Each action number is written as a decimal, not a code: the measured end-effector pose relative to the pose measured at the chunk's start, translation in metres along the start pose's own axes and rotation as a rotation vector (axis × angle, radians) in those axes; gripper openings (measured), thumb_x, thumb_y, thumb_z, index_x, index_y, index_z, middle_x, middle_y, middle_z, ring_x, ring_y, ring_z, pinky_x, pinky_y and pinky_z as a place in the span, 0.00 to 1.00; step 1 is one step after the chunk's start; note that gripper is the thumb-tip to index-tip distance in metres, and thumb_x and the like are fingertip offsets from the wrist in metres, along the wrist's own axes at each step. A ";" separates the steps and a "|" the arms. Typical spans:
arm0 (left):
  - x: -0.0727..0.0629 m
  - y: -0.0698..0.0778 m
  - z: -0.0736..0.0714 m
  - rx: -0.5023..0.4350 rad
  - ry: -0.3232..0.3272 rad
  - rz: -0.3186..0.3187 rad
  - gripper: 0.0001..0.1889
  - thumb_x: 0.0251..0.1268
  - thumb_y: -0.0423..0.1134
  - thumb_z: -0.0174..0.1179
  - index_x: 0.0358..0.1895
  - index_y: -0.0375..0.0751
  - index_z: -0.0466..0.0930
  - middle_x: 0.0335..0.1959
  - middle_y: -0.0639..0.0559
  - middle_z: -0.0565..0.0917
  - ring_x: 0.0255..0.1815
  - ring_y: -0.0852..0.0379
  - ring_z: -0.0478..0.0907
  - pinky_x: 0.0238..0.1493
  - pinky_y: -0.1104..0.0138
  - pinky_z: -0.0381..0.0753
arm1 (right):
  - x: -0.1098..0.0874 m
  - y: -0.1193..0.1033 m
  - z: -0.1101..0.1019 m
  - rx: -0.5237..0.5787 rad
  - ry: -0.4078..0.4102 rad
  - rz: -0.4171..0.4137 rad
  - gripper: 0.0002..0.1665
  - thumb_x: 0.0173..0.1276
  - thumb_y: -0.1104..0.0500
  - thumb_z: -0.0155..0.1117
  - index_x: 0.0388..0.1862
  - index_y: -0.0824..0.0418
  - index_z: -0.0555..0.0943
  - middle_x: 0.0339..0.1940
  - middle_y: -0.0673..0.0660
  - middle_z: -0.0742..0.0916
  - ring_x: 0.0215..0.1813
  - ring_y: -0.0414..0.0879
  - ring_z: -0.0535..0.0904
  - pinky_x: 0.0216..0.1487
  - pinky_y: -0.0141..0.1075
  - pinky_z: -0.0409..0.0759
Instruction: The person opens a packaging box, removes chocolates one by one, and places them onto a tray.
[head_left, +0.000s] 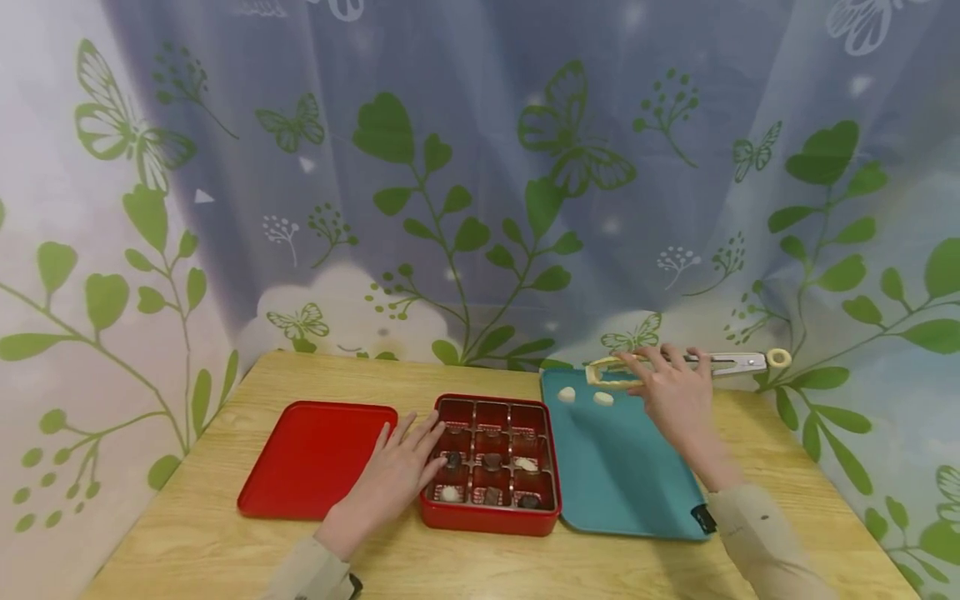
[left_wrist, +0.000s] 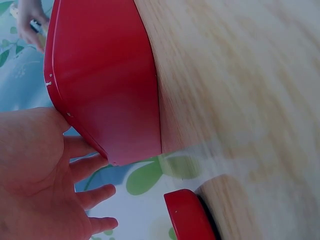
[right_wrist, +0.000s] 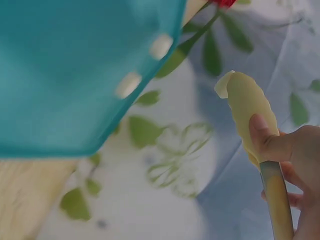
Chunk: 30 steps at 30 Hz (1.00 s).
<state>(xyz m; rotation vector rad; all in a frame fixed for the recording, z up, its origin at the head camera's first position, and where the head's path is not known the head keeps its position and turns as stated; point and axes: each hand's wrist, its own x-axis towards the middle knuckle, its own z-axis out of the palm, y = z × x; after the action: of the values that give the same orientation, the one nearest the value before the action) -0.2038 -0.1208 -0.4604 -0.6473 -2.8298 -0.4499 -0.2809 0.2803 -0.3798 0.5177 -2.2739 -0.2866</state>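
My right hand [head_left: 678, 400] grips a pair of tongs [head_left: 738, 363] with cream tips and metal arms above the far part of a teal tray [head_left: 630, 492]. In the right wrist view, a small whitish piece [right_wrist: 223, 86] shows at the tips of the tongs. Two white chocolates [head_left: 603, 399] lie near the tray's far edge. With fingers extended, my left hand [head_left: 393, 467] rests against the left rim of a red box [head_left: 491, 521]. The box's clear divided insert holds several dark and white chocolates [head_left: 492, 461] in its middle and near rows; the far row shows none.
A red lid [head_left: 315, 458] lies flat on the wooden table [head_left: 187, 542], left of the box and partly under my left hand. A black clip-like piece [head_left: 702, 518] sits at the tray's near right corner. A patterned curtain [head_left: 480, 208] hangs behind the table.
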 end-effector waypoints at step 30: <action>0.001 0.005 -0.001 -0.011 -0.012 0.007 0.29 0.79 0.48 0.53 0.75 0.36 0.67 0.78 0.42 0.64 0.78 0.33 0.56 0.74 0.35 0.54 | -0.048 0.056 0.044 0.042 -0.534 0.246 0.35 0.64 0.52 0.74 0.70 0.56 0.77 0.63 0.67 0.80 0.65 0.66 0.70 0.62 0.71 0.58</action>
<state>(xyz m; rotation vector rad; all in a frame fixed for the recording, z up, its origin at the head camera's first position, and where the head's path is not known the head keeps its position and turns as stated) -0.2026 -0.1163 -0.4581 -0.6642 -2.8375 -0.4627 -0.2994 0.3542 -0.4205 0.1865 -2.8343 -0.2765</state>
